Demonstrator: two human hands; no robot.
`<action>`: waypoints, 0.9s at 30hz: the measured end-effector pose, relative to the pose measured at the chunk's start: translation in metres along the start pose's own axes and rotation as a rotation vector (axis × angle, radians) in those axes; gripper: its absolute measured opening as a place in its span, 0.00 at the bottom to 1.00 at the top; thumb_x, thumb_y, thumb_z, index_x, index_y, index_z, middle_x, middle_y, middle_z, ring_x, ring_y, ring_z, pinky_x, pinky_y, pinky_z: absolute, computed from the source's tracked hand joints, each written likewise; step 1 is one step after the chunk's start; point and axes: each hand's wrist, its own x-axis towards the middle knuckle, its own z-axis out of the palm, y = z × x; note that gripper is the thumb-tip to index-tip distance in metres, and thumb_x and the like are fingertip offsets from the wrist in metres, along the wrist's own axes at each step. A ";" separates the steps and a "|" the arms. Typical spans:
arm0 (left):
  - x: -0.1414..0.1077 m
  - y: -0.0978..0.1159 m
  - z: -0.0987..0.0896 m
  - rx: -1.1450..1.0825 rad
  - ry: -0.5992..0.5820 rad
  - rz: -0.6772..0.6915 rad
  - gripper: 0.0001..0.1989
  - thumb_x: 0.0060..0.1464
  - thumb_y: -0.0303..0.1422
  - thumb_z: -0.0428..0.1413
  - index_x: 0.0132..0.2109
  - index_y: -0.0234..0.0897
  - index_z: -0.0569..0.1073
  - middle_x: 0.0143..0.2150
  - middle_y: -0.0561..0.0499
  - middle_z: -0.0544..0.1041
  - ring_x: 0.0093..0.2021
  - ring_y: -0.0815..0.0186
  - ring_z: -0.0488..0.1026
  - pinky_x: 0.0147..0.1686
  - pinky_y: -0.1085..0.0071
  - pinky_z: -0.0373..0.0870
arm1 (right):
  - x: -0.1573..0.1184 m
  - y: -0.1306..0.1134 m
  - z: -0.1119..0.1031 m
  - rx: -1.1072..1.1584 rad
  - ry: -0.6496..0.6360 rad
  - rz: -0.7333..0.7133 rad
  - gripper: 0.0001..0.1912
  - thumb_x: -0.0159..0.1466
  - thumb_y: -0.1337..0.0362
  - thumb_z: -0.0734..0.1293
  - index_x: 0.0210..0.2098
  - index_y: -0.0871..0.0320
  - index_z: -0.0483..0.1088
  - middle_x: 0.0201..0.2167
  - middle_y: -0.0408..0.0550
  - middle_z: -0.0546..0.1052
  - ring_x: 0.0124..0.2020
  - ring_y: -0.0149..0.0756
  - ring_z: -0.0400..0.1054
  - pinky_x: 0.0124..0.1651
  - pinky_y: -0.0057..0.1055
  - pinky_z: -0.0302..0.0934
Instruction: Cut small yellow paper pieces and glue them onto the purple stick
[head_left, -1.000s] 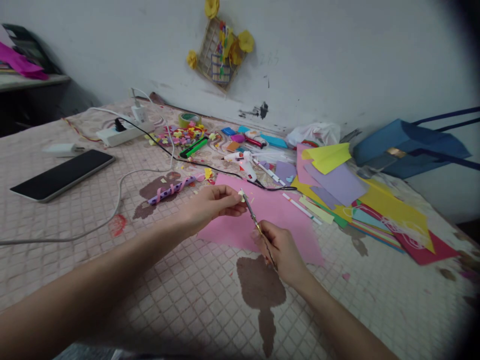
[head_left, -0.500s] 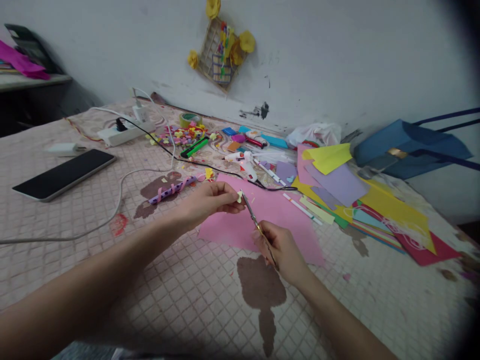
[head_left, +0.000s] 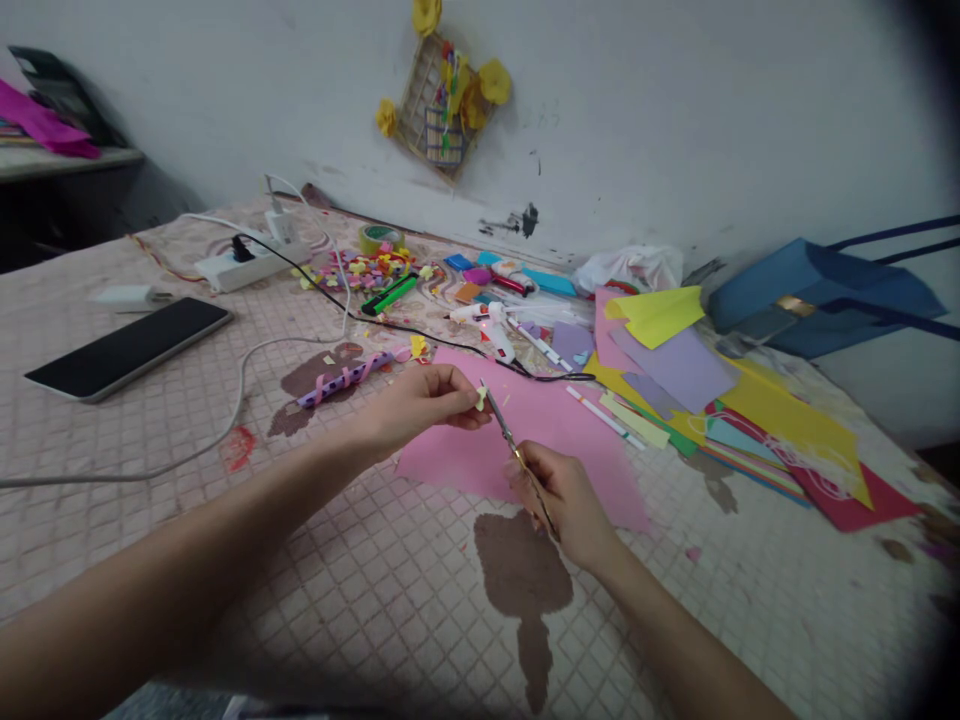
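Observation:
Between the thumb and fingers of my left hand [head_left: 442, 398] is a small pale yellow paper piece [head_left: 481, 398]. My right hand [head_left: 564, 500] is closed around the handles of a pair of scissors [head_left: 504, 428], whose blades point up and left and reach the edge of that piece. Both hands are over a pink paper sheet [head_left: 570, 440] lying on the table. Just left of my left hand lies a purple spotted stick wrapped in a pink strip [head_left: 346, 380], with yellow scraps [head_left: 418, 347] near its far end.
At left are a phone [head_left: 131, 348], a white cable [head_left: 244, 385] and a power strip [head_left: 247, 262]. Small paper flowers [head_left: 360, 272], a green cutter [head_left: 390, 295] and a white glue gun [head_left: 491, 330] lie behind my hands. Coloured sheets [head_left: 675, 370] and a blue bag [head_left: 817, 295] occupy the right.
The small yellow piece has turned slightly and shifted a little to the right with my left fingertips. My right hand and the scissors hold almost the same place.

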 end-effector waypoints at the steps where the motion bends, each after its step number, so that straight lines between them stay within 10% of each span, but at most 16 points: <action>1: 0.000 0.000 0.000 -0.004 -0.004 -0.001 0.07 0.49 0.31 0.58 0.30 0.31 0.69 0.30 0.49 0.77 0.33 0.69 0.74 0.41 0.67 0.69 | 0.000 0.000 0.000 -0.001 0.003 0.001 0.19 0.60 0.50 0.61 0.22 0.57 0.57 0.13 0.35 0.57 0.15 0.25 0.52 0.18 0.23 0.47; 27: 0.001 0.004 -0.006 -0.007 -0.049 -0.002 0.08 0.50 0.31 0.58 0.31 0.31 0.68 0.33 0.46 0.78 0.34 0.68 0.75 0.41 0.66 0.70 | 0.000 -0.003 -0.006 0.138 -0.082 0.055 0.22 0.60 0.47 0.59 0.21 0.57 0.56 0.12 0.34 0.56 0.13 0.24 0.50 0.16 0.23 0.46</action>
